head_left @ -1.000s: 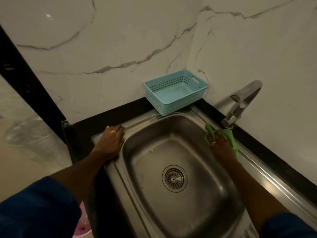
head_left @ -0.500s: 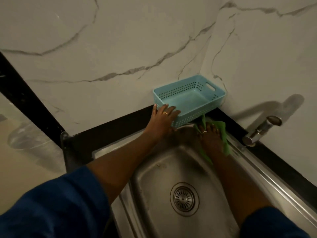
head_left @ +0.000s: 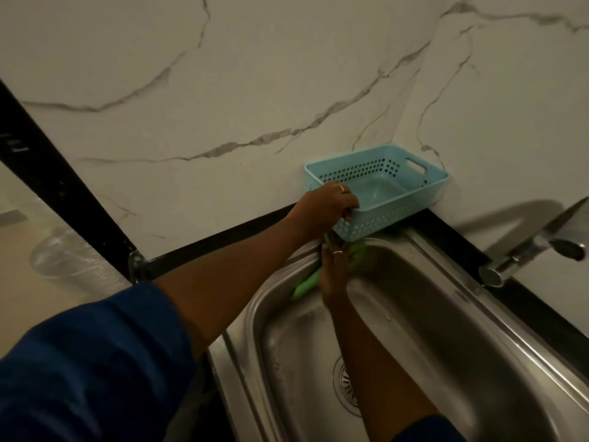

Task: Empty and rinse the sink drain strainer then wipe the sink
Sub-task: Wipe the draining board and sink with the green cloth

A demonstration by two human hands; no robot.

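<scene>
Since a moment ago the left hand (head_left: 325, 207) has closed on the basket (head_left: 382, 193) rim, tilting it, while the right hand (head_left: 334, 269) presses the cloth (head_left: 306, 285) onto the sink (head_left: 446, 330) rim directly beneath it.

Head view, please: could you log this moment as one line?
stage: wiping sink | left hand: gripping blue basket rim | right hand: pressing green cloth on sink back edge

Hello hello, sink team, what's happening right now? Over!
Left hand gripping the blue basket rim. Right hand pressing green cloth on sink back corner. Strainer seated, partly hidden by the arm.
</scene>
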